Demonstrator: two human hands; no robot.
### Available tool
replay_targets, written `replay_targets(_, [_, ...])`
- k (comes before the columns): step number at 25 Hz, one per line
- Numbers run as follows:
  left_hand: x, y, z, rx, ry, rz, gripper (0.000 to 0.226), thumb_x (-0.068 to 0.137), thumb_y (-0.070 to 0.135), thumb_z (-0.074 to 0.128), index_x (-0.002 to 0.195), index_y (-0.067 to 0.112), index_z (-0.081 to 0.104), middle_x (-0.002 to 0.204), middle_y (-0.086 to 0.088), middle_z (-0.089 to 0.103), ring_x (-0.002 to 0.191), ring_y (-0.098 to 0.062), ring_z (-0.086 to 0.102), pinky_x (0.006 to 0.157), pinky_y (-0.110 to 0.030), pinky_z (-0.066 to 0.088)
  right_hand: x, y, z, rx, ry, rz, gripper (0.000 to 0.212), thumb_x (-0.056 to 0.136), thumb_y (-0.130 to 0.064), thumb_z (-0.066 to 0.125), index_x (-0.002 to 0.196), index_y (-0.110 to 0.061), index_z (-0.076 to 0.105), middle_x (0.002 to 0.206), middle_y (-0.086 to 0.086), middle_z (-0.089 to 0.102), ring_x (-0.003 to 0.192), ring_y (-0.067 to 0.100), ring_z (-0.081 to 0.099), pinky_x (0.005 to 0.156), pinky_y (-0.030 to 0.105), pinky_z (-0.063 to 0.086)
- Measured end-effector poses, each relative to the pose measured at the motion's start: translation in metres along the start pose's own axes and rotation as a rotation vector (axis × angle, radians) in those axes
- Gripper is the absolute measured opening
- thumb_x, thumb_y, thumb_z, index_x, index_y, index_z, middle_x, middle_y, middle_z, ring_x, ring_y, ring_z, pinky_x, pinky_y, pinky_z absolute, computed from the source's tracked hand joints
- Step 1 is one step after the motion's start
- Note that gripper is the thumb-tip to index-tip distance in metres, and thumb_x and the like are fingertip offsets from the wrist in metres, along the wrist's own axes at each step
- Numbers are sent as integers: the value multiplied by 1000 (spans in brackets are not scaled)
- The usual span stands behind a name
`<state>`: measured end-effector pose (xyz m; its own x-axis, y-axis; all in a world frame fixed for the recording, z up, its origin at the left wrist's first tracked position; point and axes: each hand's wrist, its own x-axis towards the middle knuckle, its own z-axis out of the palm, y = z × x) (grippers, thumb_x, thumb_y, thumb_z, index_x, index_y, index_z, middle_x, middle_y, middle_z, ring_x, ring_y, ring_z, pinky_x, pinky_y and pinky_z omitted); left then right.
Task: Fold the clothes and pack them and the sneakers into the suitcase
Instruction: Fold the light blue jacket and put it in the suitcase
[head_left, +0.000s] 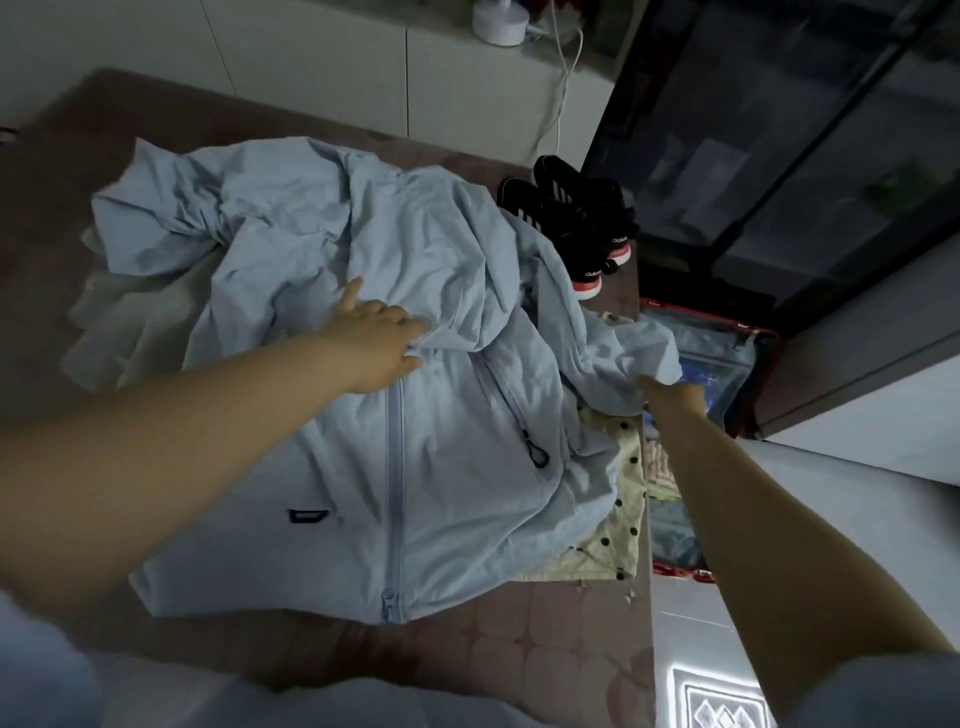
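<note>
A light blue zip jacket (374, 457) lies spread and rumpled on the bed, zipper facing up. My left hand (371, 338) rests on its chest, fingers pinching a fold of the cloth. My right hand (670, 395) grips the jacket's right sleeve at the bed's edge; its fingers are hidden under the fabric. A pair of black sneakers (582, 223) with white stripes and red soles sits at the far right corner of the bed. An open red suitcase (763, 364) lies on the floor to the right of the bed.
A cream polka-dot garment (618, 514) sticks out from under the jacket at the bed's right edge. A pale garment (119, 322) lies under the jacket on the left. The brown patterned bed cover (561, 639) shows in front. A dark glass cabinet (779, 130) stands behind the suitcase.
</note>
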<state>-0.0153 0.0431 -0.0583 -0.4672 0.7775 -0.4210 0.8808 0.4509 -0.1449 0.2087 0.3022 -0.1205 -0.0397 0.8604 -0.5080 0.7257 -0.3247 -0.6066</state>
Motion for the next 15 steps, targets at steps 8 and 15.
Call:
replay_targets(8, [5, 40, -38, -235, 133, 109, 57, 97, 42, 38, 147, 28, 15, 149, 1, 33, 138, -19, 27, 114, -46, -6, -8, -34, -25, -14, 64, -211, 26, 92, -9, 48, 113, -4, 63, 107, 15, 66, 97, 30, 63, 56, 17, 39])
replay_targets(15, [6, 8, -147, -1286, 692, 53, 30, 99, 31, 40, 127, 24, 44, 117, 3, 55, 102, -11, 52, 81, -20, 42, -148, -144, -8, 72, 131, -1520, 24, 79, 5, 55, 87, -7, 74, 82, 1, 66, 71, 12, 57, 76, 22, 45])
